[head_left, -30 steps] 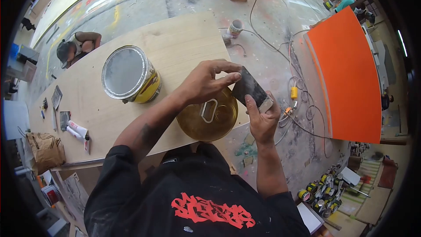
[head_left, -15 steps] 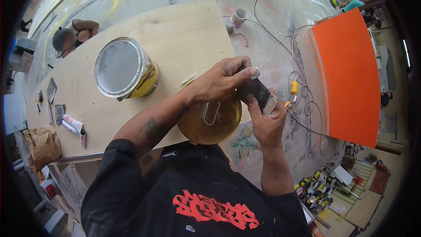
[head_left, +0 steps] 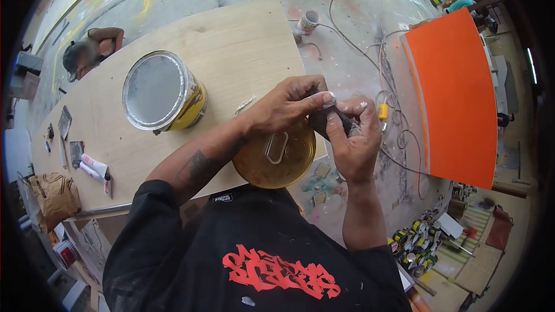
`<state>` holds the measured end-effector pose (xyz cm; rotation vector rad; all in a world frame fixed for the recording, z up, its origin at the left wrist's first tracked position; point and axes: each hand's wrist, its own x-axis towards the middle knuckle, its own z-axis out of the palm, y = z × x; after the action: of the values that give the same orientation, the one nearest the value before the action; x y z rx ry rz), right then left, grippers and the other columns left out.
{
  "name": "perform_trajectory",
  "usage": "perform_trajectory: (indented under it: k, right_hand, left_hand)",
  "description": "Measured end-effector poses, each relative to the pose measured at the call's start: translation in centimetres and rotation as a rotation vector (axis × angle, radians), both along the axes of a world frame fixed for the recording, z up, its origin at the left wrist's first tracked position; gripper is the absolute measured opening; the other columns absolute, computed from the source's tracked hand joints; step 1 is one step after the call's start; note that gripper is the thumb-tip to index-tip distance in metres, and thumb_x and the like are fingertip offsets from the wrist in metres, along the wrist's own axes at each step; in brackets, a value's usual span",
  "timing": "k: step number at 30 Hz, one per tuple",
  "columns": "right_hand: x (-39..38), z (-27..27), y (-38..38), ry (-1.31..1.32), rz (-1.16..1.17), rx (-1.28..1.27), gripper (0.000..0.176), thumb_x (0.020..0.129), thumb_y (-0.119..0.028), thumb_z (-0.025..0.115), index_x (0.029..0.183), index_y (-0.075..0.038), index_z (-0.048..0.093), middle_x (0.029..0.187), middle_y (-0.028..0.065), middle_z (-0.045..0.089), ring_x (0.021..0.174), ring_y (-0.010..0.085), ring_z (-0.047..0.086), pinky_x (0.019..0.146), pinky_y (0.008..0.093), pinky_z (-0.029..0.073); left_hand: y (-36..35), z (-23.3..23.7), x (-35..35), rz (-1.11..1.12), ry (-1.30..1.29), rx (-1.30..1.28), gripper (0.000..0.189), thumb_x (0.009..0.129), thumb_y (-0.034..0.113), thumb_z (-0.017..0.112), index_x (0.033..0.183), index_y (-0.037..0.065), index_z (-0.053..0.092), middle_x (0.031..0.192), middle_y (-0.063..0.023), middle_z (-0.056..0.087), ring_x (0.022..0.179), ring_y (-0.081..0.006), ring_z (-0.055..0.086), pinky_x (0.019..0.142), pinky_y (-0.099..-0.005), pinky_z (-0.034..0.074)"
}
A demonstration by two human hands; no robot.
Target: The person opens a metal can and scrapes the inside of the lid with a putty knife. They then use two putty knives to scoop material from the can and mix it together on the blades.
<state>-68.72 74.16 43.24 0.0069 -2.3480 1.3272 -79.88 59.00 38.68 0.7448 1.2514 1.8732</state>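
Note:
Between both hands, above the table's right edge, is a dark sanding block [head_left: 326, 121] with a pale, crumbly-looking end. My left hand [head_left: 300, 99] grips its upper end, and whitish residue marks the thumb. My right hand [head_left: 354, 145] holds the lower end, its thumb pressed on the dark face and its fingers curled over the pale end, which is now mostly hidden. Beneath my left wrist sits a round gold-coloured lid or tin [head_left: 248, 169] with a metal loop [head_left: 276, 149] on it. To the left stands a large yellow-labelled can [head_left: 155, 89] with a grey top.
The pale wooden table [head_left: 231, 34] carries dark abrasive pieces [head_left: 77, 153], tubes [head_left: 94, 166] and a paper bag [head_left: 55, 199] at left. A person [head_left: 92, 52] is beyond its far edge. Cables [head_left: 347, 40] cross the floor; an orange panel [head_left: 454, 101] stands right.
My right hand's fingers have lifted and curled over the pale end of the sanding block, covering most of it. My left hand keeps its grip. The view has shifted slightly.

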Motion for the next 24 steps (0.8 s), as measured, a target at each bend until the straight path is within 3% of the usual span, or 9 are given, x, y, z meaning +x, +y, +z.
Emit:
perform_trajectory:
  k: [1, 4, 5, 8, 9, 15, 19, 21, 24]
  right_hand:
    - [-0.1, 0.2, -0.1, 0.006, -0.004, 0.070, 0.017, 0.086, 0.002, 0.070, 0.100, 0.000, 0.060, 0.090, 0.0132, 0.061, 0.079, 0.0279, 0.064, 0.071, 0.0385, 0.052]
    - [-0.5, 0.8, -0.5, -0.035, 0.019, 0.155, 0.016, 0.086, 0.002, 0.070, 0.099, 0.000, 0.061, 0.091, 0.0149, 0.062, 0.081, 0.0314, 0.065, 0.071, 0.0399, 0.052]
    - [-0.7, 1.0, -0.6, -0.043, 0.009, 0.148, 0.015, 0.086, 0.002, 0.070, 0.098, 0.000, 0.061, 0.091, 0.0154, 0.062, 0.081, 0.0322, 0.066, 0.072, 0.0405, 0.052]
    - [-0.9, 0.9, -1.2, -0.086, -0.022, 0.129, 0.014, 0.086, 0.001, 0.069, 0.095, 0.001, 0.059, 0.091, 0.0162, 0.062, 0.082, 0.0339, 0.065, 0.073, 0.0420, 0.052]
    - [-0.9, 0.6, -1.2, -0.105, -0.044, 0.125, 0.014, 0.086, 0.001, 0.069, 0.095, 0.001, 0.059, 0.090, 0.0161, 0.062, 0.082, 0.0338, 0.065, 0.073, 0.0421, 0.052]
    - [-0.1, 0.0, -1.6, -0.073, -0.108, 0.113, 0.025, 0.083, 0.002, 0.067, 0.101, -0.001, 0.050, 0.093, 0.0153, 0.058, 0.084, 0.0306, 0.062, 0.079, 0.0411, 0.050]
    - [0.2, 1.1, -1.1, -0.102, 0.001, 0.030, 0.036, 0.081, -0.001, 0.069, 0.109, -0.001, 0.047, 0.101, 0.0115, 0.054, 0.093, 0.0253, 0.058, 0.083, 0.0408, 0.050]
    - [0.7, 3.4, 0.0, 0.018, -0.068, 0.196, 0.046, 0.079, -0.009, 0.074, 0.115, -0.001, 0.047, 0.110, 0.0093, 0.051, 0.101, 0.0222, 0.054, 0.088, 0.0411, 0.048]
    - [1.5, 7.5, 0.6, 0.588, -0.097, 0.064, 0.072, 0.075, -0.026, 0.084, 0.128, -0.001, 0.043, 0.121, 0.0117, 0.046, 0.112, 0.0214, 0.048, 0.100, 0.0429, 0.042]
  left_hand:
    - [-0.4, 0.3, -0.2, -0.002, 0.001, -0.013, 0.028, 0.104, 0.032, 0.063, 0.107, 0.004, 0.061, 0.096, -0.0029, 0.065, 0.095, -0.0134, 0.061, 0.086, -0.0320, 0.051]
    - [-1.6, 2.4, -1.8, 0.229, 0.667, 0.015, 0.033, 0.094, 0.025, 0.074, 0.118, 0.004, 0.064, 0.107, -0.0060, 0.070, 0.108, -0.0217, 0.065, 0.097, -0.0374, 0.051]
    - [-2.2, 3.8, -2.1, 0.189, 0.808, -0.091, 0.041, 0.084, 0.018, 0.079, 0.120, 0.005, 0.066, 0.117, -0.0093, 0.071, 0.119, -0.0286, 0.064, 0.105, -0.0411, 0.049]
    - [-2.1, 6.4, -2.9, -0.049, 1.179, -0.393, 0.042, 0.079, 0.014, 0.079, 0.119, 0.006, 0.068, 0.119, -0.0125, 0.070, 0.119, -0.0306, 0.064, 0.106, -0.0412, 0.049]
    - [-1.6, 6.5, -3.2, -0.065, 1.243, -0.407, 0.036, 0.080, 0.011, 0.077, 0.114, 0.004, 0.069, 0.107, -0.0165, 0.072, 0.108, -0.0349, 0.067, 0.096, -0.0432, 0.053]
    - [0.2, 7.1, -3.2, -0.359, 1.150, -0.551, 0.017, 0.085, 0.008, 0.071, 0.101, 0.002, 0.070, 0.080, -0.0207, 0.069, 0.082, -0.0392, 0.068, 0.076, -0.0485, 0.052]
    - [0.0, 6.5, -3.2, -0.350, 1.108, -0.423, 0.013, 0.087, 0.009, 0.069, 0.096, 0.000, 0.065, 0.081, -0.0190, 0.068, 0.084, -0.0390, 0.067, 0.077, -0.0480, 0.051]
    - [0.2, 6.9, -3.5, -0.382, 1.136, -0.425, 0.013, 0.087, 0.009, 0.068, 0.094, -0.001, 0.063, 0.082, -0.0183, 0.067, 0.085, -0.0391, 0.067, 0.077, -0.0480, 0.051]
    - [0.5, 5.9, -4.1, -0.342, 1.109, -0.319, 0.013, 0.086, 0.009, 0.069, 0.092, -0.001, 0.061, 0.084, -0.0177, 0.066, 0.086, -0.0387, 0.066, 0.076, -0.0475, 0.050]
